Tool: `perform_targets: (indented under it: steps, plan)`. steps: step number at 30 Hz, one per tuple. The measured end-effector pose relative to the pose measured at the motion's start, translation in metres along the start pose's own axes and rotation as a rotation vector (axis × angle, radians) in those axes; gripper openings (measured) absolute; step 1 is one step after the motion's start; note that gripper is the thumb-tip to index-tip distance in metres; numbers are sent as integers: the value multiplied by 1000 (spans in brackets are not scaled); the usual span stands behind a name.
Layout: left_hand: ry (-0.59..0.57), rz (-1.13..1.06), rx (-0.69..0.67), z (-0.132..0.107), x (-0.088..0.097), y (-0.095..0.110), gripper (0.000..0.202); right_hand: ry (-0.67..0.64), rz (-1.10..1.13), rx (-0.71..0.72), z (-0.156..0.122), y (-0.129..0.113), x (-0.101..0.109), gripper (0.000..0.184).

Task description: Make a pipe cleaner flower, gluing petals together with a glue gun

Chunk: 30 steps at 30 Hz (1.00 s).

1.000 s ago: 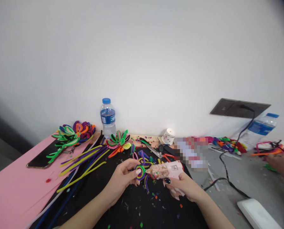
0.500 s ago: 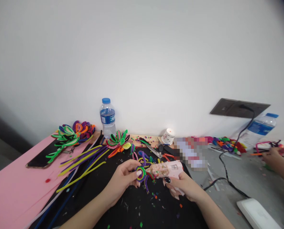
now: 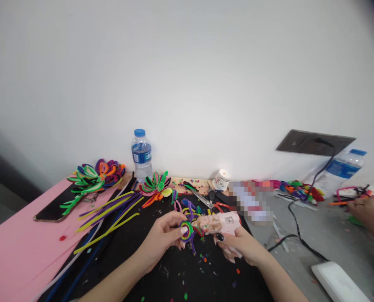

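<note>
My left hand [image 3: 169, 233] pinches a small coiled pipe-cleaner piece [image 3: 187, 231] in green, purple and yellow between thumb and fingers. In my right hand [image 3: 237, 243] is a pale pink hot glue gun [image 3: 223, 222], its body pointing left. The gun's front end lies right at the coil; whether it touches is too small to tell. Behind and below them, purple and multicoloured pipe-cleaner loops [image 3: 190, 209] rest on the black mat [image 3: 168, 272]. My right fingers wrap round the gun's handle, so the trigger is hidden.
Left lie loose yellow and purple pipe cleaners [image 3: 108, 214], pipe-cleaner flowers [image 3: 95, 176] and a phone [image 3: 53, 205]. A water bottle [image 3: 141, 155], paper cup [image 3: 221, 179] and scissors [image 3: 202, 198] stand or lie behind. Right are a black cable [image 3: 295, 222], a white box [image 3: 339, 279] and another person's hand [image 3: 367, 212].
The glue gun has shifted slightly left, closer to the coil, and the coil has turned a little. At the far right the other person's hands have moved slightly.
</note>
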<state>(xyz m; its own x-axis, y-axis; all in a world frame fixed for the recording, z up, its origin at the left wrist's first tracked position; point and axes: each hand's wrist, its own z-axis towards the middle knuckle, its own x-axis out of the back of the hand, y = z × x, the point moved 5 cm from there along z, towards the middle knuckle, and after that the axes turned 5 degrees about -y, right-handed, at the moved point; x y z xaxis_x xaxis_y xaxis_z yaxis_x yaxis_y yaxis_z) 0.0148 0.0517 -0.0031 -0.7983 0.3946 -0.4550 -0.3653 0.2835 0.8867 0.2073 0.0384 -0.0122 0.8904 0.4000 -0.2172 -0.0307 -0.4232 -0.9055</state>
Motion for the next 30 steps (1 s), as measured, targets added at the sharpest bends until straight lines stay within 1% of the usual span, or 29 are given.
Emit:
perform_targets:
  steps: [5, 11, 21, 26, 30]
  plan:
    - [-4, 2, -3, 0, 0, -1, 16, 33, -21, -11, -1, -2, -1, 24]
    - [4, -4, -7, -1, 1, 0, 17, 11, -2, 42, -1, -5, -1, 28]
    - [-6, -21, 12, -1, -1, 1, 17, -3, 9, 74, 0, -6, -1, 34]
    - [-12, -20, 6, -1, -1, 0, 16, 10, -8, 123, 1, -10, -2, 32]
    - [-10, -19, 9, -1, -2, 0, 16, 40, -24, 127, 0, -11, -3, 31]
